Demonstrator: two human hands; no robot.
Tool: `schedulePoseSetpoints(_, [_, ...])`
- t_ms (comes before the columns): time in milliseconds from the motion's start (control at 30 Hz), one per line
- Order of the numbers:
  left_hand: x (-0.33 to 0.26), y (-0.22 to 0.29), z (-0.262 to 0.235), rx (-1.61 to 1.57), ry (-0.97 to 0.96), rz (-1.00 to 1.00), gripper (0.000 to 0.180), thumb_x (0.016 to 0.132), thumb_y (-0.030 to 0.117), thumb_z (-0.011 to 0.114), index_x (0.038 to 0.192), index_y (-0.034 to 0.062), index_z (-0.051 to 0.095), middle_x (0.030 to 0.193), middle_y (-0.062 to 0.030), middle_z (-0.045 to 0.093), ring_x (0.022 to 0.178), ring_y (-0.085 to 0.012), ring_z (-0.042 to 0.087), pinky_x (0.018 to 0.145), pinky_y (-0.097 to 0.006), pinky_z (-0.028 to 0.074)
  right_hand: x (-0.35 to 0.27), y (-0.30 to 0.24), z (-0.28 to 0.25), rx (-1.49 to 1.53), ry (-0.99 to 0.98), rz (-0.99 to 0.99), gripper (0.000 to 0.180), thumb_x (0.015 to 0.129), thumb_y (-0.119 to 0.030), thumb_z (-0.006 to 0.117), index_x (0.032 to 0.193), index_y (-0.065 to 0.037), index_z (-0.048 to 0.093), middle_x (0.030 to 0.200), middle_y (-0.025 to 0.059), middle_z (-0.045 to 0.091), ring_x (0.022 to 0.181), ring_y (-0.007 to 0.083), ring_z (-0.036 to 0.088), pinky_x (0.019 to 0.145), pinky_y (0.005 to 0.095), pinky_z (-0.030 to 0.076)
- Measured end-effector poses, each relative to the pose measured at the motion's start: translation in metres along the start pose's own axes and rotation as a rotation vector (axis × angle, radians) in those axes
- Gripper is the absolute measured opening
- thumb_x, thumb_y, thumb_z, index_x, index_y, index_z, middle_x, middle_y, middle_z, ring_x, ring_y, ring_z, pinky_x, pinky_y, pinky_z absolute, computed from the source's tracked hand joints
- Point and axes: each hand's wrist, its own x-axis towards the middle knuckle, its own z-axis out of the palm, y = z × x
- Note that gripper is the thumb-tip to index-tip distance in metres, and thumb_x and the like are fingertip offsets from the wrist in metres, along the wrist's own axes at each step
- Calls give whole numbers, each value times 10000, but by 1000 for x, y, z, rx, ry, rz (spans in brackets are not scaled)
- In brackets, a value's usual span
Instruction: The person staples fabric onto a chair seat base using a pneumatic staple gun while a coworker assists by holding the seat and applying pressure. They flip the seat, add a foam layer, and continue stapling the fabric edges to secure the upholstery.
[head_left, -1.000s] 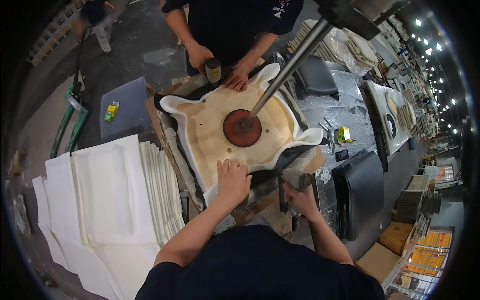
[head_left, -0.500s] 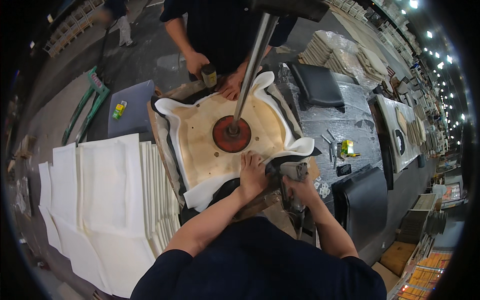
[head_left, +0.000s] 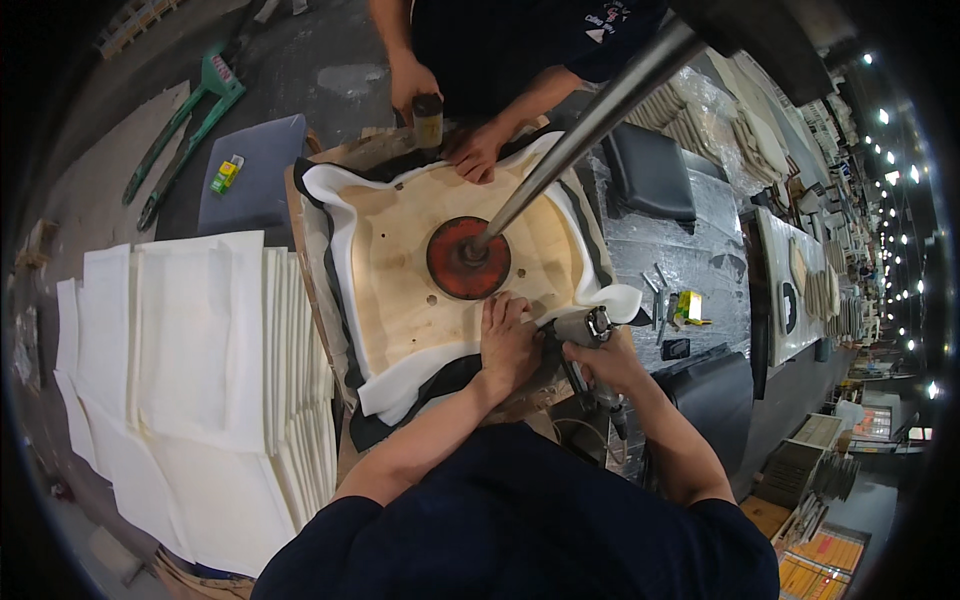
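Observation:
A wooden seat board (head_left: 400, 300) lies with white padding (head_left: 615, 300) and a black cover (head_left: 445, 385) folded up round its edges. A round red press plate (head_left: 445, 262) on a metal pole (head_left: 580, 138) bears on its middle. My left hand (head_left: 508, 345) rests on the near edge, fingers stretched over the wood, with the cover's edge beneath. My right hand (head_left: 610, 362) grips a staple gun (head_left: 578, 328), its nose beside my left hand at the near edge. Exactly where the nose touches is hidden.
Across the board, a co-worker's hand (head_left: 478, 155) touches the far edge, the other holding a staple gun (head_left: 428, 122). White foam sheets (head_left: 200, 350) are stacked at left. Black cushions (head_left: 648, 172), staple strips (head_left: 660, 300) and a yellow-green box (head_left: 689, 308) lie at right.
The whole view has shifted, and the pole appears more slanted. The co-worker's free hand shows more clearly at the far edge. My hands stay at the near edge, the staple gun still in my right.

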Motion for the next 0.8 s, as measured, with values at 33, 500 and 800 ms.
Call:
schedulePoseSetpoints(33, [0, 1, 1, -11, -7, -10, 157, 870, 223, 833, 918, 75, 850, 1380, -90, 563, 1515, -365, 402, 1337, -596, 220, 1, 0, -1, -28, -11, 6, 324, 977, -286, 876, 1130, -24, 763, 774, 14, 698, 552, 120, 630, 491, 321, 472])
schedulePoseSetpoints(500, [-23, -8, -8, 74, 21, 57, 272, 924, 322, 820, 1089, 114, 876, 1492, -119, 560, 1576, -426, 353, 1329, -669, 196, 1, -12, 4, -91, -13, -7, 333, 973, -311, 864, 1064, -13, 746, 728, 17, 695, 542, 136, 648, 498, 351, 494])
schedulePoseSetpoints(800, [-22, -11, -13, 34, -95, -34, 230, 909, 259, 797, 1060, 99, 861, 1463, -118, 564, 1560, -425, 394, 1330, -670, 207, -7, 1, 15, -96, -23, 37, 339, 949, -249, 897, 1120, 2, 746, 769, 32, 715, 535, 127, 643, 477, 321, 480])
